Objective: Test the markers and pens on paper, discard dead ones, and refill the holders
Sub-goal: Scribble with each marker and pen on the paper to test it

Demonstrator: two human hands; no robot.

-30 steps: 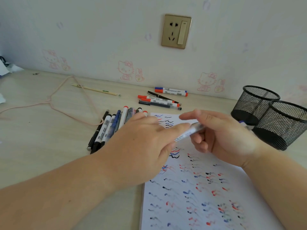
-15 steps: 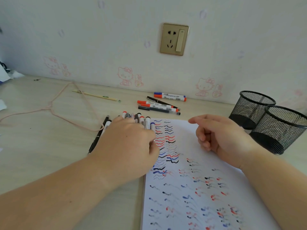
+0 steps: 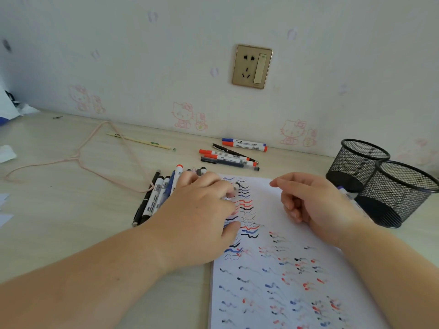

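My left hand [image 3: 202, 217] lies over a row of markers [image 3: 159, 193] left of the test paper [image 3: 266, 193]. Its fingertips bend down onto a black-capped marker [image 3: 236, 185] at the paper's left edge, and the palm hides most of that marker. My right hand [image 3: 316, 210] hovers over the paper's right side, loosely curled and holding nothing. The paper is full of black, blue and red squiggles. Two black mesh holders [image 3: 356, 162] [image 3: 401, 193] stand at the right. A purple-tipped marker [image 3: 344, 189] lies between my right hand and the holders.
Several more markers and pens [image 3: 232, 157] lie in a loose group near the wall, with a blue-and-red capped one [image 3: 244, 144] behind them. A pink wire hanger [image 3: 95, 157] and a thin wooden stick [image 3: 140, 141] lie at the left. Paper scraps sit at the far left edge.
A second ago both hands held one marker over the paper. My left hand took it down to the row of markers and stays there. My right hand let go and drew back.
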